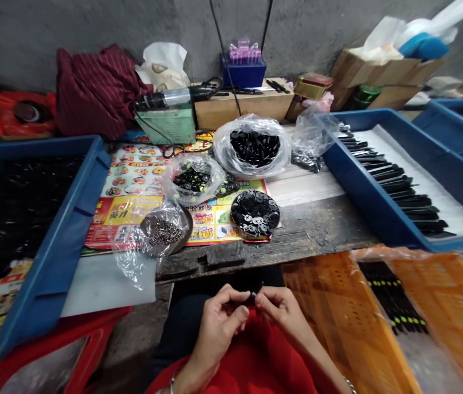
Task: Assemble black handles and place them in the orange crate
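Low over my lap, in front of the bench edge, my left hand (225, 317) and my right hand (277, 307) come together on a small black part (253, 295). Fingertips of both hands pinch it, and they cover most of it, so its kind does not show. Ahead on the bench lie a dish of flat black discs (256, 212), a bag-lined bowl of small metal screws or rivets (165, 231), a bag of black and yellow-green pieces (193, 179) and a bag of glossy black pieces (255, 146).
To the left is a blue bin (61, 230) of black parts. Another blue tray (373, 189) at the right holds a row of black long-handled pieces. Below it stands an orange crate (338, 323). Behind, an electric screwdriver (174, 97) rests on a green box (169, 125).
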Tool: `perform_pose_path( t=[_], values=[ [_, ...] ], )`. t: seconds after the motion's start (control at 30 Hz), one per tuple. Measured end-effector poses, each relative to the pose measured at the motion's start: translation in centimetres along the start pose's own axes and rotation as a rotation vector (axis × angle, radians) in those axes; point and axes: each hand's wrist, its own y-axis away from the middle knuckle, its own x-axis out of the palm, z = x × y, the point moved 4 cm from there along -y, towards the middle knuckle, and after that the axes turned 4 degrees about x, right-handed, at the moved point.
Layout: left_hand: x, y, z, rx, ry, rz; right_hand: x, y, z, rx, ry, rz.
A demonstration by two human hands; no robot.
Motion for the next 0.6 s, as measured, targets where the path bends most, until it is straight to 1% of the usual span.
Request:
perform_pose_path(
  t=[0.1, 0.23, 0.3, 0.43, 0.6],
  values=[
    [-0.1, 0.0, 0.0, -0.023, -0.004, -0.014, 0.3, -0.1, -0.3, 0.063, -0.067, 0.044],
    [-0.4, 0.2, 0.0, -0.102, 0.027, -0.019, 0.6, -0.2, 0.5, 0.075, -0.070, 0.073],
    [-0.3, 0.2, 0.0, -0.126, 0.061, -0.008, 0.5, -0.2, 0.8, 0.059, -0.074, 0.053],
    [0.0, 0.0, -0.3, -0.120, 0.131, 0.003, 0.0, -0.2, 0.9, 0.049, -0.144, -0.019],
    [0.4, -0.2, -0.3, -0.127, 0.150, 0.020, 0.0, -0.1, 0.8, 0.021, -0.177, -0.006]
  ],
)
